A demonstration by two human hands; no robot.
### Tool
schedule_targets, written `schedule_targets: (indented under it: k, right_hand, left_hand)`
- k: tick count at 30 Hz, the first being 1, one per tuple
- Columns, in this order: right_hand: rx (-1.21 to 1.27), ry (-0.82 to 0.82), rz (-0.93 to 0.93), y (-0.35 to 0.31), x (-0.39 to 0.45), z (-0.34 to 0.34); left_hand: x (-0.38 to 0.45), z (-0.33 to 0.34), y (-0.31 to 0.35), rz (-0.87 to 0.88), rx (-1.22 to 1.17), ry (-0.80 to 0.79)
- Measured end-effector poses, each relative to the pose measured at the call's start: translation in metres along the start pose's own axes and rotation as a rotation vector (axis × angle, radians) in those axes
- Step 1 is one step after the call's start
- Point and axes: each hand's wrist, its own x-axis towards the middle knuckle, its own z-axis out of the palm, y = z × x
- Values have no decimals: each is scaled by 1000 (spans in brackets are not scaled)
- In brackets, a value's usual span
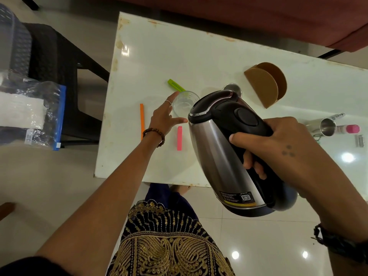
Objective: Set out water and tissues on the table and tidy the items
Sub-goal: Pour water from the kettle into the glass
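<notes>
A steel electric kettle (215,148) with a black lid and handle hangs tilted above the white table (151,62), its spout towards a clear drinking glass (184,102). My right hand (278,142) grips the kettle's black handle. My left hand (165,115) reaches to the glass with fingers spread and straight, touching its left side. A brown tissue holder (262,84) stands behind the kettle with no tissues visible in it. The kettle hides part of a steel cup (232,87).
Green (175,84), orange (142,120) and pink (179,138) clips lie around the glass. A steel tumbler (326,126), a pink-capped item (352,129) and small things lie at the right. A plastic bag (29,108) rests on the dark chair (55,62) at left.
</notes>
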Motion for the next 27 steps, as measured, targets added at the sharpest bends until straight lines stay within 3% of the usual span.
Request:
schedule_targets:
  k: [27]
  right_hand:
    - [-31, -27, 55, -5, 3, 4]
  left_hand:
    - [3, -2, 1, -12, 5, -10]
